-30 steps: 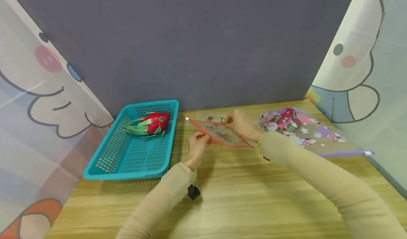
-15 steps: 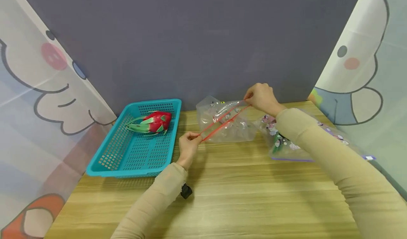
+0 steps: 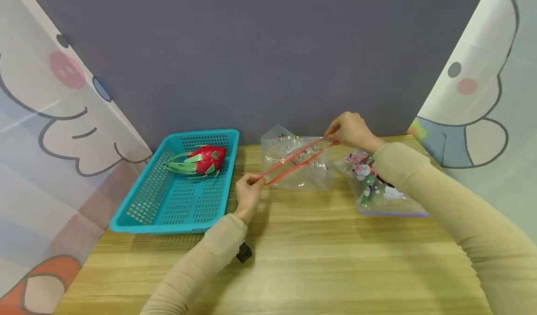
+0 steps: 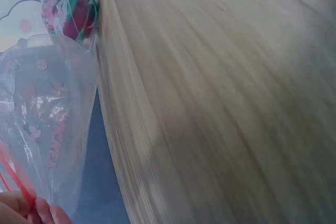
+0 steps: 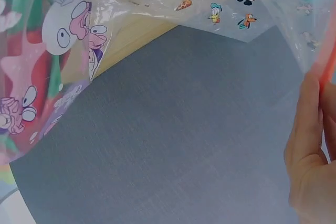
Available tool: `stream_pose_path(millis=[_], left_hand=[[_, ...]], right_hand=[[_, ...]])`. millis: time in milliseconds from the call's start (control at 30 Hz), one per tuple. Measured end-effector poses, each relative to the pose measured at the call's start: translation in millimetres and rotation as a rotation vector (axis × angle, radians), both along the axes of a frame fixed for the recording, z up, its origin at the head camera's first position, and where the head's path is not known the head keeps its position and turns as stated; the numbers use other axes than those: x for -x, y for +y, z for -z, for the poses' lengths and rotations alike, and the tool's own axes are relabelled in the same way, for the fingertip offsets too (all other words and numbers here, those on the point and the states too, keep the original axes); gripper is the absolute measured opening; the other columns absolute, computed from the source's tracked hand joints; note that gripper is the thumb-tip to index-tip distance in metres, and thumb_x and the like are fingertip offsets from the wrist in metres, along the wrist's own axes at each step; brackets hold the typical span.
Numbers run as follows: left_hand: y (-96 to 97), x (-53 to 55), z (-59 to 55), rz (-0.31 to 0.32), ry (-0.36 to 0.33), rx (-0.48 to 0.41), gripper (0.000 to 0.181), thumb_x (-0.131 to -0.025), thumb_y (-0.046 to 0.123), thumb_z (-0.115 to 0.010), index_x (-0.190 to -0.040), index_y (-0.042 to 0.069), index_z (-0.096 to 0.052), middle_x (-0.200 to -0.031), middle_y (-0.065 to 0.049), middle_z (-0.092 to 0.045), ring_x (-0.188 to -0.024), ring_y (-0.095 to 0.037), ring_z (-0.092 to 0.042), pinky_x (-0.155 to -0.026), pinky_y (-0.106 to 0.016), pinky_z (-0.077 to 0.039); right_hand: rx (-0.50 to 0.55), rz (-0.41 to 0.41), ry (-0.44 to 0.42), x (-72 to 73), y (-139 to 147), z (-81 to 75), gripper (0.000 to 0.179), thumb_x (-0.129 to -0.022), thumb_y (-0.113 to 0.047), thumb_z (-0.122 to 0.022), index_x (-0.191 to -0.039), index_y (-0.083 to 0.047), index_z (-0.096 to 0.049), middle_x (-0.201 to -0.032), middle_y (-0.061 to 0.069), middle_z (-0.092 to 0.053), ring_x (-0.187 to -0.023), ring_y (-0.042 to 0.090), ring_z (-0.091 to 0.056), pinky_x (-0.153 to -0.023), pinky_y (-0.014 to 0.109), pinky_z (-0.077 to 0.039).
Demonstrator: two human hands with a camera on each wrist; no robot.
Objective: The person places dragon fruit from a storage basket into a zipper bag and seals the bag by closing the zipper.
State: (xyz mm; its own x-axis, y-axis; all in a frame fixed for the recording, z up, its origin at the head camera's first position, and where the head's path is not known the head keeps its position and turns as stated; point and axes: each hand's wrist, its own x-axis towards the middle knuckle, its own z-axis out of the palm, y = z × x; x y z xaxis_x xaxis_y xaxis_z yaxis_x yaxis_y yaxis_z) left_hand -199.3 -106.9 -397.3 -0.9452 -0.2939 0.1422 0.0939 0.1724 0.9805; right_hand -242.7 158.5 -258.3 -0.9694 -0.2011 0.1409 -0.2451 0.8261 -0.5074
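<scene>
A clear zip bag (image 3: 289,173) printed with small cartoon figures is stretched between my two hands, its red-edged mouth parted into a narrow slit. My left hand (image 3: 247,191) pinches the near left corner of that mouth. At the far right corner, my right hand (image 3: 351,129) pinches the other end. In the right wrist view my right fingers (image 5: 310,124) grip the red strip. Behind my right forearm lies a second zip bag (image 3: 371,191) with a purple edge; something red and green shows inside it, partly hidden by the sleeve.
A blue plastic basket (image 3: 184,212) stands at the left on the wooden table (image 3: 319,259), with a red and green dragon fruit (image 3: 205,160) in it. A grey panel (image 3: 268,54) rises behind the table. Cartoon-printed cloths (image 3: 474,100) hang at both sides.
My right hand has moved up and right from the middle of the bag to its far corner. The bag has turned, and its red mouth now runs diagonally, slightly parted.
</scene>
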Motion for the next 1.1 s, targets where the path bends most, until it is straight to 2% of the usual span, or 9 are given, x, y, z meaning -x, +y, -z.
stream_pose_path(millis=[100, 200, 300, 433, 667, 867, 1100], left_hand=[[3.2, -3.6, 0.7, 0.032, -0.036, -0.028, 0.008, -0.077, 0.0, -0.064, -0.085, 0.0, -0.067, -0.075, -0.003, -0.058, -0.067, -0.016, -0.053, -0.059, -0.027, -0.046], [5.4, -6.1, 1.3, 0.044, -0.074, -0.059, 0.012, -0.077, -0.001, -0.064, -0.089, -0.002, -0.066, -0.077, -0.004, -0.058, -0.071, -0.022, -0.059, -0.068, -0.035, -0.052], [7.0, -7.6, 1.8, 0.056, -0.116, -0.106, 0.015, -0.078, -0.002, -0.064, -0.093, -0.003, -0.065, -0.079, -0.006, -0.059, -0.071, -0.02, -0.063, -0.075, -0.037, -0.054], [9.6, -10.0, 0.6, 0.1, -0.146, -0.162, 0.017, -0.08, 0.0, -0.064, -0.096, -0.005, -0.062, -0.083, -0.007, -0.06, -0.068, -0.011, -0.062, -0.079, -0.037, -0.054], [17.5, -17.3, -10.6, 0.187, -0.163, -0.206, 0.018, -0.084, 0.002, -0.062, -0.1, -0.005, -0.058, -0.087, -0.008, -0.059, -0.073, -0.012, -0.061, -0.085, -0.041, -0.051], [21.8, -18.5, -18.8, 0.194, -0.177, -0.228, 0.015, -0.083, 0.002, -0.063, -0.096, -0.003, -0.058, -0.084, -0.005, -0.057, -0.072, -0.01, -0.06, -0.083, -0.039, -0.052], [21.9, -18.2, -21.8, 0.191, -0.188, -0.232, 0.018, -0.083, 0.001, -0.06, -0.1, -0.003, -0.057, -0.083, -0.004, -0.057, -0.072, -0.011, -0.06, -0.084, -0.04, -0.052]], right_hand=[[0.052, -0.003, -0.016, -0.3, 1.4, 3.4, 0.012, -0.082, -0.013, -0.068, -0.088, -0.003, -0.073, -0.084, 0.014, -0.071, -0.059, 0.012, -0.065, -0.056, 0.025, -0.049], [0.078, -0.012, -0.018, -0.6, 0.9, 6.3, 0.013, -0.082, -0.012, -0.069, -0.088, -0.002, -0.073, -0.084, 0.014, -0.071, -0.059, 0.01, -0.065, -0.054, 0.021, -0.048], [0.098, -0.015, -0.032, -2.0, -1.6, 9.2, 0.013, -0.081, -0.012, -0.069, -0.089, -0.002, -0.073, -0.084, 0.014, -0.071, -0.062, 0.013, -0.066, -0.056, 0.022, -0.05], [0.132, -0.012, -0.064, -5.3, -8.7, 12.4, 0.014, -0.082, -0.014, -0.068, -0.09, -0.004, -0.073, -0.086, 0.014, -0.071, -0.065, 0.014, -0.068, -0.062, 0.028, -0.054], [0.146, -0.037, -0.091, -9.1, -23.1, 18.5, 0.014, -0.083, -0.015, -0.068, -0.091, -0.004, -0.073, -0.084, 0.012, -0.071, -0.065, 0.013, -0.067, -0.067, 0.033, -0.055], [0.12, -0.063, -0.079, -10.2, -29.9, 26.5, 0.014, -0.083, -0.014, -0.067, -0.09, -0.003, -0.072, -0.079, 0.009, -0.071, -0.065, 0.014, -0.066, -0.062, 0.031, -0.053], [0.09, -0.076, -0.055, -11.2, -38.1, 31.2, 0.013, -0.083, -0.014, -0.067, -0.088, -0.003, -0.073, -0.078, 0.012, -0.07, -0.06, 0.013, -0.062, -0.054, 0.026, -0.049]])
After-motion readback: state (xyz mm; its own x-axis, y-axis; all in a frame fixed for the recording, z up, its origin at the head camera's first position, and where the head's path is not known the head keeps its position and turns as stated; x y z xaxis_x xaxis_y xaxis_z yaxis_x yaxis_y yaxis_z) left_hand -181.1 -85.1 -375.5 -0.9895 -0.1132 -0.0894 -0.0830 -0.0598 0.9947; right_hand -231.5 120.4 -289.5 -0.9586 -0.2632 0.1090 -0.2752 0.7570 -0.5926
